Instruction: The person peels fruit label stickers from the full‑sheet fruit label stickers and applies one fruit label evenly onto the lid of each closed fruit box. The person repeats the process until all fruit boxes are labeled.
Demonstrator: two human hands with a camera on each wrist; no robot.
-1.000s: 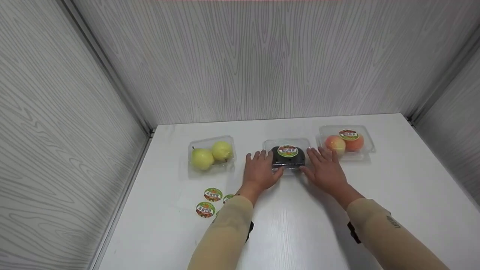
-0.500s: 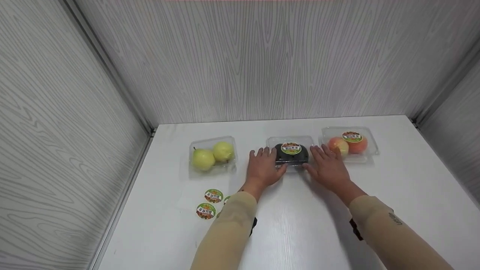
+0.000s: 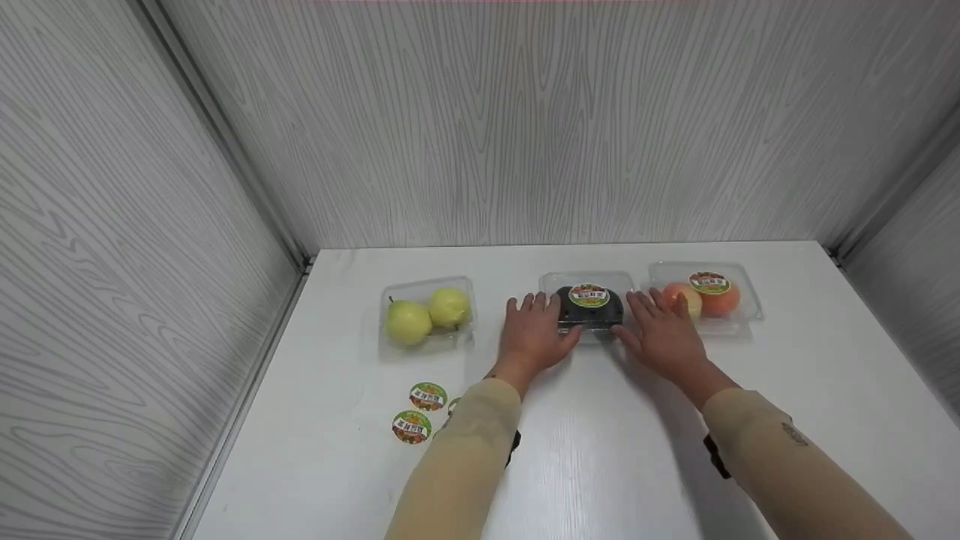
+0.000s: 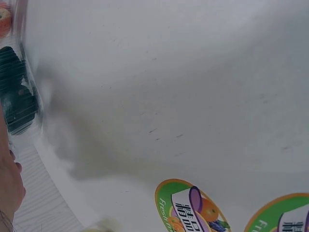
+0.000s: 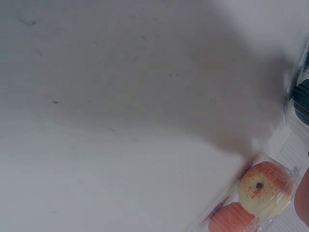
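A clear plastic box with dark ridged fruit (image 3: 592, 318) lies between my two hands. A round fruit sticker (image 3: 589, 295) is on its lid. My left hand (image 3: 531, 335) is at the box's left side, fingers extended and pointing away. On the other side is my right hand (image 3: 666, 341), its fingers also straight, near the box's right edge and the clear box of red-yellow apples (image 3: 721, 301). Both thumbs point inward at the box's near edge. In the left wrist view the dark fruit (image 4: 18, 106) shows beside part of the left hand (image 4: 10, 181).
At the left, a clear box (image 3: 429, 341) holds two yellow-green pears. Nearer, several round stickers (image 3: 412, 427) lie on the white table (image 3: 600, 465), partly hidden by the left sleeve. The apple box carries a similar sticker (image 3: 709, 283). Grey wood-grain panels (image 3: 480, 127) enclose the back and sides.
The box of dark fruit has shifted slightly toward the back of the table, with both hands staying beside it. The head view has tilted and turned a little.
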